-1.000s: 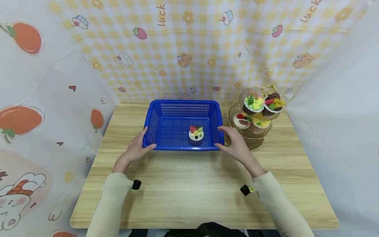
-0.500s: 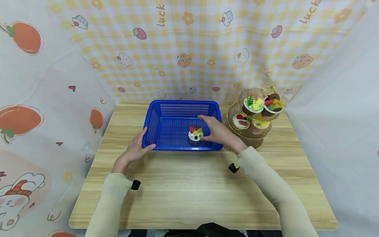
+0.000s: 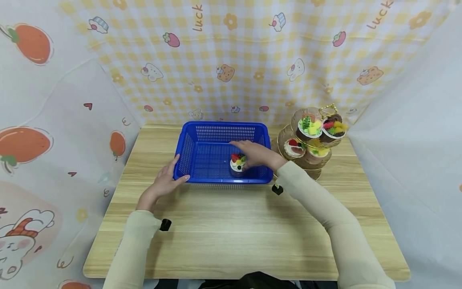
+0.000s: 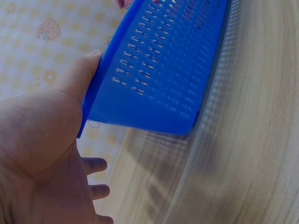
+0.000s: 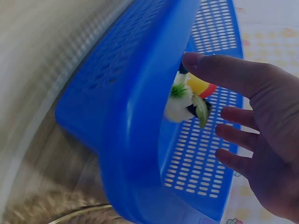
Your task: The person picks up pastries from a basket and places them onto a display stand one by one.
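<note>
A blue plastic basket (image 3: 213, 158) with slotted walls stands on the wooden table. Inside it, toward the right front, sits a small fruit-topped cup cake (image 3: 237, 165), also visible past the rim in the right wrist view, with white cream, green leaves and red-yellow fruit (image 5: 198, 86). My right hand (image 3: 254, 154) reaches over the right wall, thumb and fingers spread around the cake; its fingers stand apart from it in the right wrist view. My left hand (image 3: 165, 180) rests at the basket's left front corner, thumb (image 4: 79, 72) along the rim and other fingers loosely extended outside.
Right of the basket stands a tiered gold-rimmed stand (image 3: 304, 162) carrying several dessert cups, including a chocolate one with fruit (image 3: 333, 128). Behind the table (image 3: 223, 233) hangs a yellow checked curtain (image 3: 252, 96).
My right hand has left the basket's right rim and moved left into the basket, over the cake. My left hand, the basket and the cake have stayed in place.
</note>
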`<state>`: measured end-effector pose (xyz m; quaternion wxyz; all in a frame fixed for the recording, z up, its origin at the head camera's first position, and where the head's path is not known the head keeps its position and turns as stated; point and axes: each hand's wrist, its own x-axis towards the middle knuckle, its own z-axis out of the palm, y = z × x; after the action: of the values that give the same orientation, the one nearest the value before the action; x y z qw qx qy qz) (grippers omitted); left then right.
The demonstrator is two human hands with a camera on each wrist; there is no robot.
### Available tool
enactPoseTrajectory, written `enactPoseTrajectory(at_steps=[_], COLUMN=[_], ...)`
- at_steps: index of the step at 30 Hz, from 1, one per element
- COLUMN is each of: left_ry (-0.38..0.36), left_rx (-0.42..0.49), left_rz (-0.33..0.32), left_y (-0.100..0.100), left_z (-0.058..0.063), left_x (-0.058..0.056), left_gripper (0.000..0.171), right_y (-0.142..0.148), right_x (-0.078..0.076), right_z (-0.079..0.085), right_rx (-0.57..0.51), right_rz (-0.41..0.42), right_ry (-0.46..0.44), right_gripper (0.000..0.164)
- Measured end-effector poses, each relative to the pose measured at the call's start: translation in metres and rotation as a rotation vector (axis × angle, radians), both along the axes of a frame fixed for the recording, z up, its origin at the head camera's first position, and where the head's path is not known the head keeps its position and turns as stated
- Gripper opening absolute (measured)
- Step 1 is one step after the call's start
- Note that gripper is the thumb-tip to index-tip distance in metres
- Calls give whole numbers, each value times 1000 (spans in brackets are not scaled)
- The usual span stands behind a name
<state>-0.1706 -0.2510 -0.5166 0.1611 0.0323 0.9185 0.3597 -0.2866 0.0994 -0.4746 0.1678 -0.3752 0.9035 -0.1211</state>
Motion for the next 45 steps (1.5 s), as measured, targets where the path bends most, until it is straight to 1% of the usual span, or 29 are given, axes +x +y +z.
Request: enactPoseTrajectory(at_steps=[7, 15, 25, 30, 35, 41, 45], left_ry=[8, 18, 37, 34, 32, 23, 16], left_rx=[-1, 0, 0, -2, 0, 2, 2], left_rz=[0, 0, -6, -7, -10, -8, -4], left_y=[0, 0, 0, 0, 0, 1, 1], left_z=[-1, -1, -1, -1, -2, -1, 0], left_x=[0, 0, 1, 1, 0, 1, 1], left_gripper=[94, 95, 95, 94, 94, 95, 95], right_y=[-13, -27, -34, -35, -33, -30, -30], right_x=[-7, -11, -13, -14, -15, -19, -21], right_z=[-4, -5, -5, -6, -9, -11, -4], right_rx=[145, 296, 361, 357, 334, 276, 204], right_rz=[76, 156, 191, 190, 167, 171, 179], right_ry=[-18, 22, 27, 17, -9, -33, -40], right_gripper=[107, 101, 98, 95, 92, 91, 94])
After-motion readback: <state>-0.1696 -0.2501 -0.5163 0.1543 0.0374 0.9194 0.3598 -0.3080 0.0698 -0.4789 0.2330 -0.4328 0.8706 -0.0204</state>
